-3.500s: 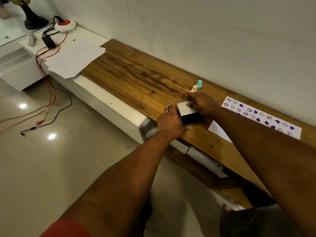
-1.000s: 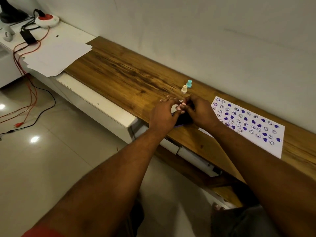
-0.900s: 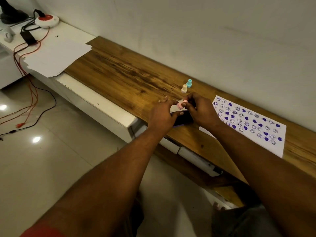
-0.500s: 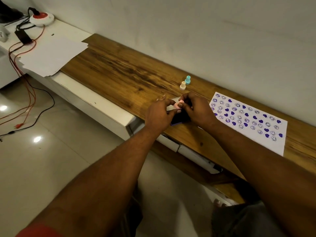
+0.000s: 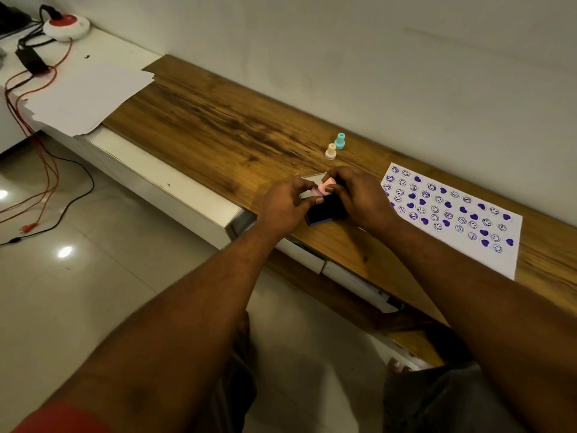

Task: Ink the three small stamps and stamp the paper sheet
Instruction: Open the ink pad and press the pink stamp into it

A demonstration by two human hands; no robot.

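Note:
A small pink stamp (image 5: 324, 186) is pinched in the fingertips of my right hand (image 5: 359, 195) just above the open ink pad (image 5: 323, 212), whose dark pad faces up and whose lid lies open behind it. My left hand (image 5: 285, 207) rests at the pad's left edge, fingers touching its lid. A cream stamp (image 5: 330, 151) and a teal stamp (image 5: 339, 140) stand upright near the wall. The paper sheet (image 5: 452, 214), covered with several purple hearts and smiley prints, lies to the right on the wooden shelf (image 5: 218, 126).
A stack of blank white sheets (image 5: 84, 95) lies at the shelf's left end. Beyond it sit a round white and red socket (image 5: 66, 25), a black adapter (image 5: 31, 60) and red and black cables trailing to the tiled floor (image 5: 46, 276). The wall runs close behind the shelf.
My right hand picked the pink stamp up from beside the other two and brought it over the ink pad. My left hand moved from the pad's edge to its lid.

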